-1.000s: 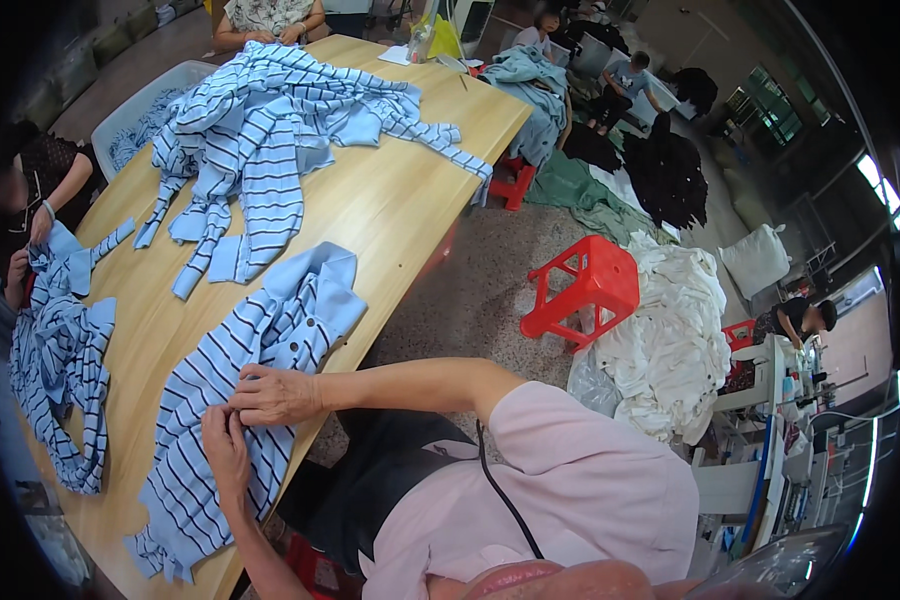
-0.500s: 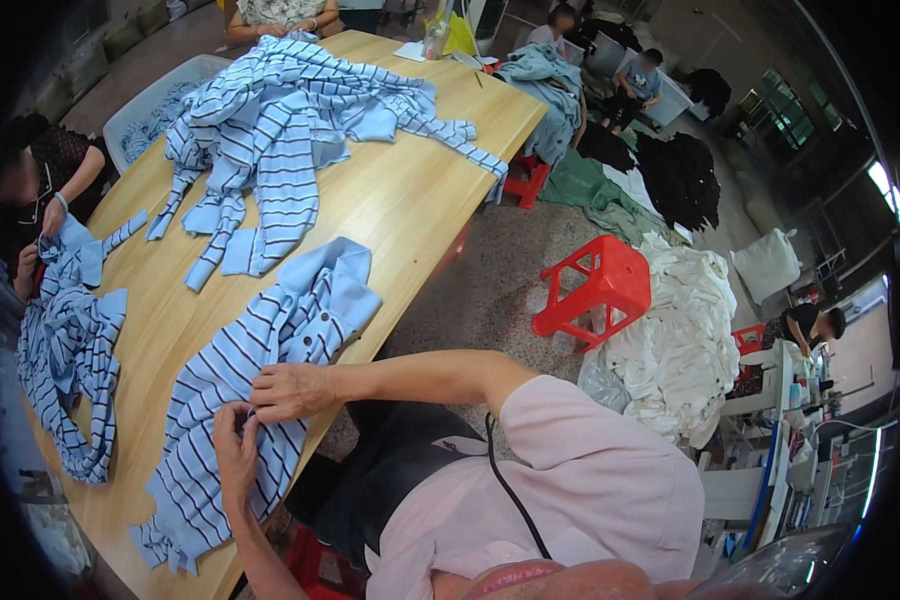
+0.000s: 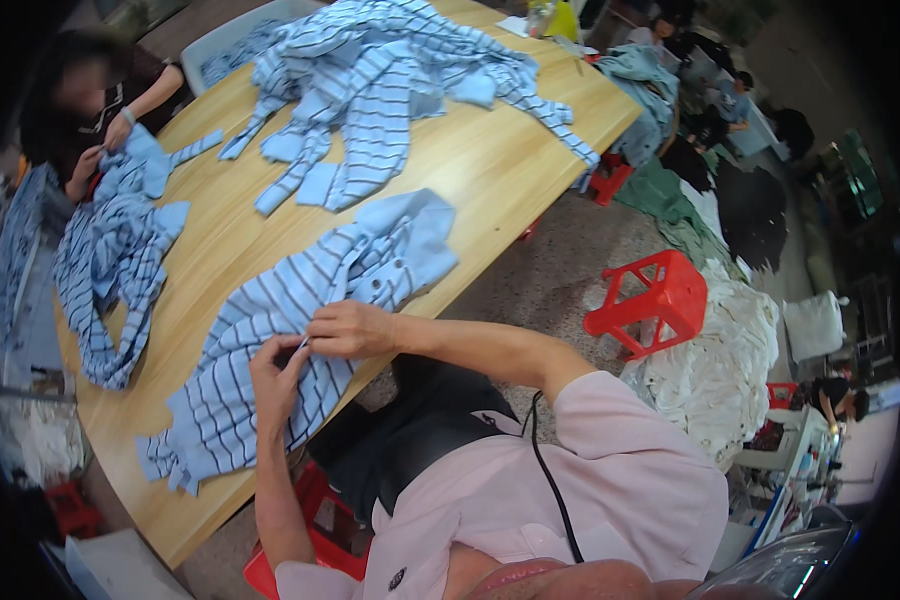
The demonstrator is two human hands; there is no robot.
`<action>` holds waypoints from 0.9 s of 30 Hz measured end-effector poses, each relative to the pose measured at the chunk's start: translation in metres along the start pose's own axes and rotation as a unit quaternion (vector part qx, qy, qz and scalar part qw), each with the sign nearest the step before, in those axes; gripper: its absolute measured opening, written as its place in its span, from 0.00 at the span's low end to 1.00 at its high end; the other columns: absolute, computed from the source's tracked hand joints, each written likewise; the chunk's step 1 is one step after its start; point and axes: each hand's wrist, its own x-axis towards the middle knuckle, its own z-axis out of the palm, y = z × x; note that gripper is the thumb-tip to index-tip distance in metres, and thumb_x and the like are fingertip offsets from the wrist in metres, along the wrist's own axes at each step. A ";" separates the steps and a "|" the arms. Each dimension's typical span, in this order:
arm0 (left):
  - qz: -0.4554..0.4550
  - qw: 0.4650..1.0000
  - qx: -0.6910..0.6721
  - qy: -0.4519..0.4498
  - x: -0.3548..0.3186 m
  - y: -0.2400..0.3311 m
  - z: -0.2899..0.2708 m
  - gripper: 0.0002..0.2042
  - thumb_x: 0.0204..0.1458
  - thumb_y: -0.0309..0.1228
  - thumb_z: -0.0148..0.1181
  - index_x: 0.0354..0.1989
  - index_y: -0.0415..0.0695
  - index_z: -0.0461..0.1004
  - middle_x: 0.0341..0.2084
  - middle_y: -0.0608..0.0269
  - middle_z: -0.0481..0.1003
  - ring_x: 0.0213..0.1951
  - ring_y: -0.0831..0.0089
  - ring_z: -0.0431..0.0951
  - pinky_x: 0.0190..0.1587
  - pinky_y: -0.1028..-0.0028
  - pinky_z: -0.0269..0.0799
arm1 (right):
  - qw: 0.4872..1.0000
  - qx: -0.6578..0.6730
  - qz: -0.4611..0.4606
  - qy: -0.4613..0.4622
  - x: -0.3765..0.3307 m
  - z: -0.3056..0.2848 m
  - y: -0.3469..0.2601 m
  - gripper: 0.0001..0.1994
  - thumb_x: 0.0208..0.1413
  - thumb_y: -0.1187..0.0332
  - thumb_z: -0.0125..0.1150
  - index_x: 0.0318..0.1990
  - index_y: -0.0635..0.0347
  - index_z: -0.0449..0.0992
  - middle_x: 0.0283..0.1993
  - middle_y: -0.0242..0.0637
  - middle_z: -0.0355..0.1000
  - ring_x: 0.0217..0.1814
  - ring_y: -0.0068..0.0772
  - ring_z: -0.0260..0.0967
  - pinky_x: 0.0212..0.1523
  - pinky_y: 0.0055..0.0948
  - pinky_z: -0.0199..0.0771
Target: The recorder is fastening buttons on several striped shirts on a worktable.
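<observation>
Shirt: a light blue shirt (image 3: 300, 330) with dark stripes lay spread on the near side of the wooden table (image 3: 490, 165), its plain blue collar end toward the table's right edge, small buttons showing there
Left hand: the left hand (image 3: 278, 372) was closed in a pinch on the shirt's cloth at mid-body
Right hand: the right hand (image 3: 350, 330) rested on the shirt, fingers pinched on the same fold, touching the left fingertips
Pile: a heap of striped shirts (image 3: 390, 80) covered the far end of the table
Co-worker: another person's hands (image 3: 100, 150) gripped a striped garment (image 3: 110, 260) at the left edge
Floor: a red stool (image 3: 655, 300) stood just beside a white cloth heap (image 3: 715, 370), well apart from the shirt
</observation>
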 end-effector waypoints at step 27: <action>0.122 0.948 0.209 0.208 -0.004 0.002 0.047 0.05 0.52 0.20 0.68 0.35 0.42 0.83 0.31 0.57 0.83 0.38 0.53 0.80 0.45 0.57 0.71 | 0.997 0.035 0.070 -0.020 -0.004 0.007 0.001 0.08 0.47 0.80 0.70 0.31 0.61 0.74 0.38 0.37 0.78 0.36 0.38 0.79 0.31 0.34 0.81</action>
